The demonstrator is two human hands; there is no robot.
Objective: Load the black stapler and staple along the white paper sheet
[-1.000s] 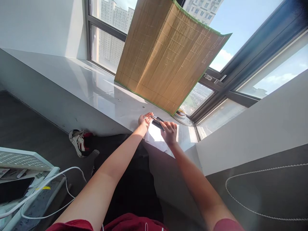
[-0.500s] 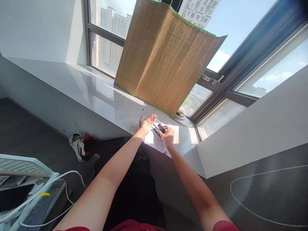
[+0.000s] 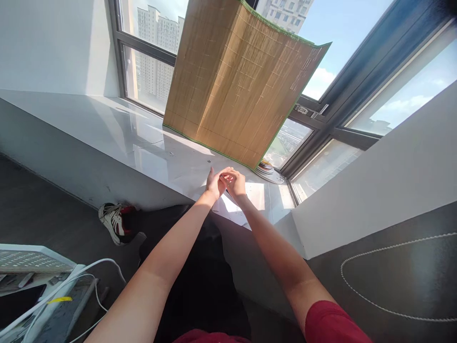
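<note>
Some white paper (image 3: pixel 229 210) lies on the glossy sill (image 3: pixel 187 170); near it left hand (image 3: pixel 215 183) and right hand (image 3: pixel 235 184) meet, fingers bent together, any pinch impossible to tell; behind, a bamboo mat (image 3: pixel 243 85) stands before the dark window frame (image 3: pixel 146 47).

Paper (image 3: pixel 230 209) lies on the windowsill (image 3: pixel 185 169), before the mat (image 3: pixel 246 90).

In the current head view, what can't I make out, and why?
Head view:
What, if anything, the left hand and right hand hold: covered by their fingers.
Paper: marks too small and washed out by glare.
Mat: top cut off by the picture's upper edge.
Discs: too small to count.
</note>
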